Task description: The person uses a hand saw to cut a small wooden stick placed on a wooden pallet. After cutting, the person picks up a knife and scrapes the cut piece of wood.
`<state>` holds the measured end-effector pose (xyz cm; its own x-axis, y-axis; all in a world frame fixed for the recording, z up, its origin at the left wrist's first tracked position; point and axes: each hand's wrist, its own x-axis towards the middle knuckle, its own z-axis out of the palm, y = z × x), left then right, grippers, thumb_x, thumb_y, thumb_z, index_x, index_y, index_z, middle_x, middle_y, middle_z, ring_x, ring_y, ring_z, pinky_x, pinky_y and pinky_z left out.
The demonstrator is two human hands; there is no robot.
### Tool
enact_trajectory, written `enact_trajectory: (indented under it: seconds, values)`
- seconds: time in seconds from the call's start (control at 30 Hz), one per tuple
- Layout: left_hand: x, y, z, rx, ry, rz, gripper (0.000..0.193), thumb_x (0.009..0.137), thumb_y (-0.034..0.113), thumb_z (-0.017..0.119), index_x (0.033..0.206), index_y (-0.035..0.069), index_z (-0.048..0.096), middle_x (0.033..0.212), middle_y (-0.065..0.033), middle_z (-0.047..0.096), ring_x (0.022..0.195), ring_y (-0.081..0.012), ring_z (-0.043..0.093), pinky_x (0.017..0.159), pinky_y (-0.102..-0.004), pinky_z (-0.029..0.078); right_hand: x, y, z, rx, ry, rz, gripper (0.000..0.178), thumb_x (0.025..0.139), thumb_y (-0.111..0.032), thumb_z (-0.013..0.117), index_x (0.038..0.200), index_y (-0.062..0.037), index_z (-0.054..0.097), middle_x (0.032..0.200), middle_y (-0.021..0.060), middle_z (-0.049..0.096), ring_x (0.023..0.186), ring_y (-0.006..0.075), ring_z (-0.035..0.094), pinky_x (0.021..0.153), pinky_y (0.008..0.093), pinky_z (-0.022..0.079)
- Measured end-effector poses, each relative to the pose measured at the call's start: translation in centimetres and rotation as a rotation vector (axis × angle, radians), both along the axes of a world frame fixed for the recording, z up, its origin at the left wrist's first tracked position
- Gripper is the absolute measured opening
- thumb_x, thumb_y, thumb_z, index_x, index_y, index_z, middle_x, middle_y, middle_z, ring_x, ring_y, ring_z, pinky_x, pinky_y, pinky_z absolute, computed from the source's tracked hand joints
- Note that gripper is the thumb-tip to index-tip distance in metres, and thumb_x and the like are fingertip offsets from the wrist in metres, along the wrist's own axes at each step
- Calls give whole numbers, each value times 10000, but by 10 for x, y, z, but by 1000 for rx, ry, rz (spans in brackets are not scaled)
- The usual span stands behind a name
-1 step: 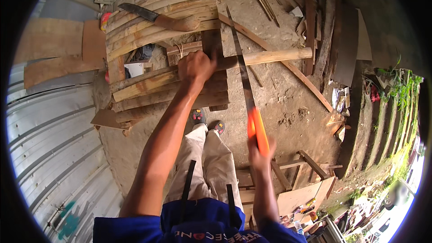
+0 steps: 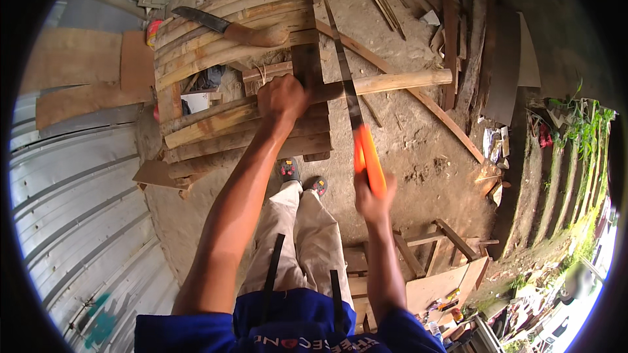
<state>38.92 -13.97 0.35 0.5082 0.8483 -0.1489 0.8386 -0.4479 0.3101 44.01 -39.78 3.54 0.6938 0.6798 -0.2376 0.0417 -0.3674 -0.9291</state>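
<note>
My right hand (image 2: 375, 197) is closed round the orange handle of a handsaw (image 2: 371, 160). Its long dark blade points away from me and lies across a bamboo pole (image 2: 409, 80), just past the right end of a slatted bamboo bench (image 2: 239, 19). On the bench, my left hand (image 2: 283, 97) grips the pole close to the blade, fingers bent over it. The pole's right part juts out beyond the bench, over the ground. A machete (image 2: 258, 34) with a brown wooden handle rests on the far slats.
Corrugated metal sheeting (image 2: 85, 216) stands at the left. A long thin board (image 2: 448, 124) lies slantwise on the dirt floor, beneath the pole. At the lower right is a wooden frame (image 2: 451, 242). Planks (image 2: 468, 46) lean at the far right.
My right hand and the saw have moved away from me, with the blade sliding farther across the pole. My left hand has stayed nearly in place.
</note>
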Motion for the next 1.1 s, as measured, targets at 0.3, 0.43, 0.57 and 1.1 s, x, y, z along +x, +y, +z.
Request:
enact_trajectory:
  seconds: [0.3,0.43,0.57,1.1]
  values:
    - [11,7,-1,-147,76,97,743,948,586,347,686,-14,698,733,-270,662,741,-435,672,736,-500,533,-60,-125,5,68,-311,54,219,822,-141,570,629,-42,533,480,24,435,394,160,453,421,292,367]
    - [8,6,-1,-65,28,97,689,963,543,350,692,22,708,681,-227,664,675,-398,680,661,-476,548,-29,-67,13,160,-92,-66,262,855,-103,566,602,-51,523,511,-41,451,464,54,409,419,256,291]
    - [4,6,2,-19,-30,51,723,980,532,307,714,-15,699,754,-272,664,760,-424,672,733,-494,530,12,27,-3,51,-86,17,168,759,-54,557,605,-6,508,504,76,446,461,85,445,449,296,381]
    - [0,2,5,-5,-75,37,678,989,498,306,760,6,713,806,-255,680,798,-422,677,766,-489,539,11,11,4,-51,53,-34,218,792,-64,549,599,-3,469,499,12,391,492,61,377,434,288,330]
